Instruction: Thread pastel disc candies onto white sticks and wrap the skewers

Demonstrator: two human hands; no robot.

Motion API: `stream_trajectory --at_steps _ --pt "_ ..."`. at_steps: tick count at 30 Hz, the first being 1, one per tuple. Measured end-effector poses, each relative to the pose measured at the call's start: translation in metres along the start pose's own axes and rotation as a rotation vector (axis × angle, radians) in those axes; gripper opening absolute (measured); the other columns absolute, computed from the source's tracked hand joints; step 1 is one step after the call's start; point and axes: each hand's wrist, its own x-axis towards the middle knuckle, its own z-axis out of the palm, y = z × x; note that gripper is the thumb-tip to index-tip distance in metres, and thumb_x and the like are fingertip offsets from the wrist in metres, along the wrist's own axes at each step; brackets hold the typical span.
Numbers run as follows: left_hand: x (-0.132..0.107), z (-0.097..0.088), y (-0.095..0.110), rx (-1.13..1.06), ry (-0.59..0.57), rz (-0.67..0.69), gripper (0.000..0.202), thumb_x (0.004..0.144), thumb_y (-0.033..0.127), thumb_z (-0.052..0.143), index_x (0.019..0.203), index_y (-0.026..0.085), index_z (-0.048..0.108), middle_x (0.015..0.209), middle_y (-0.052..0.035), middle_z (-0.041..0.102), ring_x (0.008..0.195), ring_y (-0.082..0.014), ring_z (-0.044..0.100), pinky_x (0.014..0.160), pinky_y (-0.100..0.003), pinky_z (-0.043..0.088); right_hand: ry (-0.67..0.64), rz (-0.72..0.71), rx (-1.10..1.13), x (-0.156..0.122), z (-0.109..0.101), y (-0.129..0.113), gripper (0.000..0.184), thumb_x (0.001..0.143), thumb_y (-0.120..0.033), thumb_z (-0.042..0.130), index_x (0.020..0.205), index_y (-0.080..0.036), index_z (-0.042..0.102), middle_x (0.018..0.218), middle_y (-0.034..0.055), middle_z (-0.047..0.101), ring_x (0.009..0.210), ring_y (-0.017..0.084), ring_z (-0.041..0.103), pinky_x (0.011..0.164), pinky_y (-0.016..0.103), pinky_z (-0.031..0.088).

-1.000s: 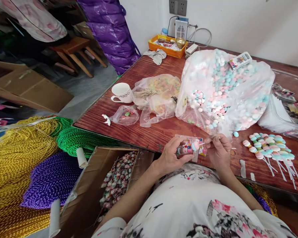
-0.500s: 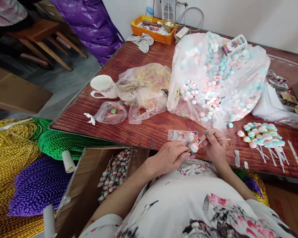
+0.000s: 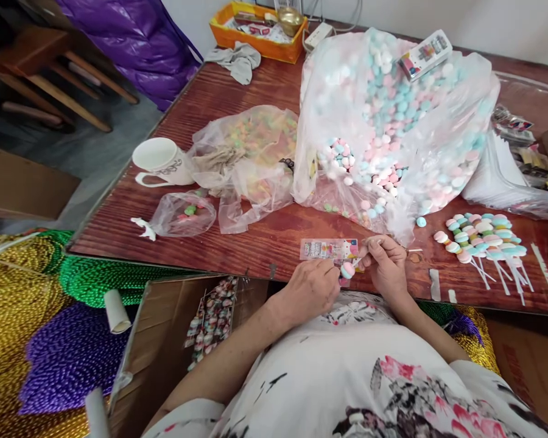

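Close to my body at the table edge, a marshmallow candy stick point(image 3: 347, 271) shows pink and blue layers. My right hand point(image 3: 386, 264) is closed, pinching its white stick between thumb and fingers. My left hand point(image 3: 311, 286) is closed at the candy end, its fingertips on what looks like a small printed plastic wrapper point(image 3: 344, 281), mostly hidden by the fingers. Just beyond the hands, flat printed wrappers point(image 3: 324, 248) lie on the table. A bunch of finished candy sticks point(image 3: 488, 243) rests to the right, white sticks pointing toward me.
A large bag of pink, blue and white marshmallows point(image 3: 393, 121) fills the back, with a small box point(image 3: 424, 55) on top. Leftward are a bag of gummies point(image 3: 256, 146), a smaller bag point(image 3: 185, 214) and a mug point(image 3: 162, 161). Below, a carton point(image 3: 159, 340) holds wrapped candy sticks.
The view has shifted slightly. Both hands stay together around the candy stick; the candy sits closer to my left fingers, and less of the wrapper shows beneath it.
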Motion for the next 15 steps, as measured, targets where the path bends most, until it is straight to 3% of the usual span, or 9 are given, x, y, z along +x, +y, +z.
stream_trajectory --at_steps 5,9,11,15 --pt "-0.002 0.012 -0.008 -0.114 0.301 0.033 0.014 0.084 0.012 0.047 0.077 0.015 0.058 0.071 -0.0059 0.061 0.068 -0.0167 0.055 0.064 -0.029 0.046 -0.024 0.008 -0.022 -0.002 0.002 0.002 0.017 0.085 -0.035 0.064 0.077 -0.02 0.065 0.063 -0.0033 0.065 0.044 0.007 0.049 0.045 0.021 0.045" --pt "-0.001 0.022 -0.01 -0.226 0.406 -0.06 0.013 0.084 0.011 0.048 0.083 0.015 0.06 0.073 -0.0056 0.062 0.068 -0.015 0.056 0.063 -0.027 0.045 -0.052 0.05 0.064 -0.003 0.004 0.002 0.019 0.085 -0.037 0.064 0.076 -0.02 0.063 0.063 -0.0037 0.065 0.044 0.007 0.049 0.044 0.021 0.046" --pt "0.0 0.026 -0.01 -0.298 0.366 -0.116 0.015 0.086 0.012 0.047 0.082 0.015 0.062 0.071 -0.0047 0.061 0.066 -0.0137 0.055 0.062 -0.025 0.044 -0.088 0.045 0.081 -0.004 0.004 0.003 0.019 0.085 -0.037 0.064 0.077 -0.02 0.062 0.062 -0.0035 0.065 0.044 0.007 0.049 0.044 0.021 0.045" --pt "0.001 0.021 -0.013 -0.59 0.111 -0.228 0.028 0.093 0.019 0.041 0.081 0.014 0.066 0.069 -0.0035 0.061 0.06 -0.0111 0.053 0.059 -0.023 0.043 -0.134 0.0 0.052 -0.005 0.0 0.003 0.016 0.085 -0.037 0.065 0.081 -0.021 0.064 0.062 -0.0027 0.066 0.046 0.008 0.051 0.046 0.022 0.046"
